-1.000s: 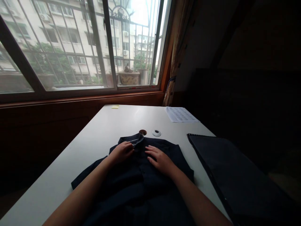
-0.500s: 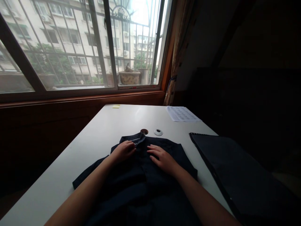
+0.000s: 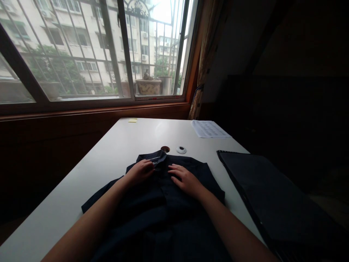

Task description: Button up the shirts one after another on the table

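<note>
While looking through window (image 3: 160,62), noted planter (image 3: 148,88) containing plant (image 3: 147,76), and on white table (image 3: 109,156) found dark shirt (image 3: 163,207) with left hand (image 3: 141,171) curled at collar (image 3: 163,156), in undeterminable grip, and right hand (image 3: 185,180) apart, loosely spread on front.

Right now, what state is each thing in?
Shirt: spread out, creased.
Left hand: curled, on shirt.
Right hand: open, on shirt.
Hole: uncovered.
Ring: beside hole.
Papers: flat.
Note: flat.
Dark item: laid flat.
Curtain: tied back.
Window: open or shut, unclear.

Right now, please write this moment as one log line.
dark shirt on white table | left hand at collar | right hand on shirt
</note>
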The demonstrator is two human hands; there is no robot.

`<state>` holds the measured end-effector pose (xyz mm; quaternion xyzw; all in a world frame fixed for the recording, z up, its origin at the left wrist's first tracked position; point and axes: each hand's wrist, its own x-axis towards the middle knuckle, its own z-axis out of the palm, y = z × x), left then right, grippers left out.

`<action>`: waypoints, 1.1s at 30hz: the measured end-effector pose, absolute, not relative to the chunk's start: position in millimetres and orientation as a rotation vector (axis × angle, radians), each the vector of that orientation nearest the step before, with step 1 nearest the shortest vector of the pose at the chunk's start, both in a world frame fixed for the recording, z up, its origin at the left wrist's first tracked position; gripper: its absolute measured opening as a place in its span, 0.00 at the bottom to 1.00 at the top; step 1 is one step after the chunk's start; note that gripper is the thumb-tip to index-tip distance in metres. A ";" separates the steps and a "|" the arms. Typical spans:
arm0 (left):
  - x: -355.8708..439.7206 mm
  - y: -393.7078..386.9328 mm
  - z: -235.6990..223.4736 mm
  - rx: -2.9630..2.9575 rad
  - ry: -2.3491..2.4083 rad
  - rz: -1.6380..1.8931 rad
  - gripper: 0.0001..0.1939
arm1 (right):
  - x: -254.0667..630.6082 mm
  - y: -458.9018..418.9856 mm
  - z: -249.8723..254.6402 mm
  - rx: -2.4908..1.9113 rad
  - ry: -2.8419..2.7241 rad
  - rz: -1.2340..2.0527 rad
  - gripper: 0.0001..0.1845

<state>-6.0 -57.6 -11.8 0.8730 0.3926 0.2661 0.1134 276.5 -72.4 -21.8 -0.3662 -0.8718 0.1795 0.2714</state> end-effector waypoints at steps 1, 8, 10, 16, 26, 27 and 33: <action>-6.2 -58.0 -11.9 2.560 1.155 0.781 0.06 | 276.3 -72.5 -22.1 -0.990 -2.349 0.483 0.16; -7.3 -57.9 -14.2 2.573 1.163 0.777 0.05 | 277.3 -72.0 -24.7 -0.971 -2.352 0.464 0.16; -7.6 -57.8 -14.7 2.577 1.158 0.774 0.04 | 277.5 -72.2 -24.8 -0.964 -2.355 0.460 0.16; -7.8 -60.6 -14.5 2.614 1.148 0.764 0.04 | 275.8 -72.8 -24.4 -0.978 -2.364 0.425 0.17; -3.3 -77.5 1.5 2.784 1.015 0.570 0.16 | 273.8 -74.6 -20.9 -0.996 -2.367 0.395 0.17; -4.0 -77.2 3.0 2.836 0.970 0.521 0.14 | 273.5 -74.8 -20.6 -1.000 -2.367 0.395 0.17; -10.1 -74.3 0.6 2.880 0.869 0.498 0.13 | 273.9 -75.7 -20.6 -1.011 -2.340 0.432 0.17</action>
